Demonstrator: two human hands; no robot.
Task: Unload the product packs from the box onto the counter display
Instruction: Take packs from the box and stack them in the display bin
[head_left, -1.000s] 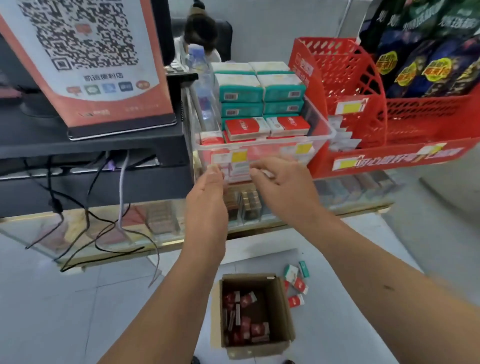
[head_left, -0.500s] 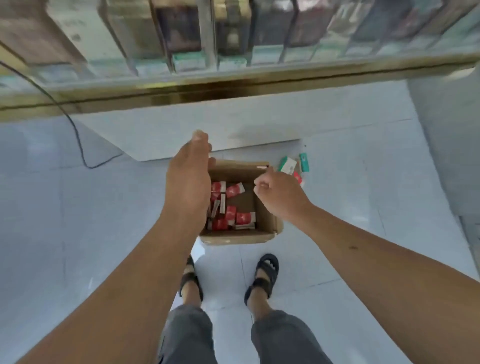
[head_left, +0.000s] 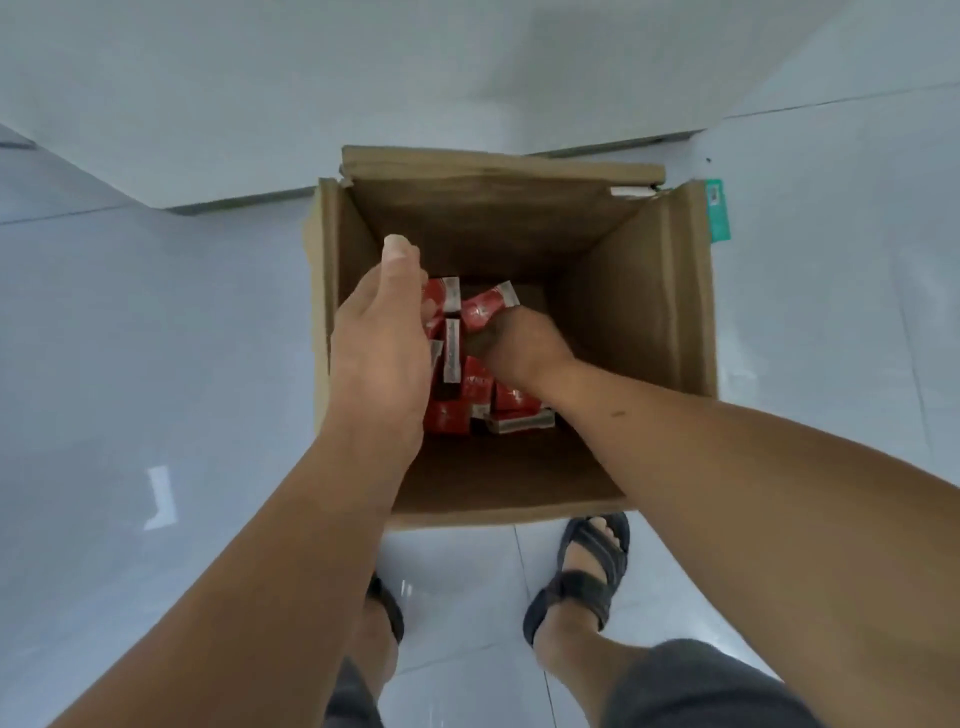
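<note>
An open cardboard box (head_left: 688, 291) stands on the floor right below me. Several red and white product packs (head_left: 453, 415) lie loose at its bottom, toward the left side. My left hand (head_left: 382, 358) reaches in along the left wall with its back to the camera and the thumb up. Its fingers point down onto the packs and are mostly hidden. My right hand (head_left: 522, 351) is deep in the box, its fingers curled into the pile round a red pack (head_left: 485, 307). The counter display is out of view.
A green pack (head_left: 719, 210) lies on the floor by the box's far right corner. My sandalled feet (head_left: 587, 577) stand just in front of the box. The counter's white base (head_left: 363, 78) runs behind it. Pale floor tiles surround everything.
I have turned from the counter display down to the box. Both hands have dropped from above its rim into it, and the right hand has closed among the red packs.
</note>
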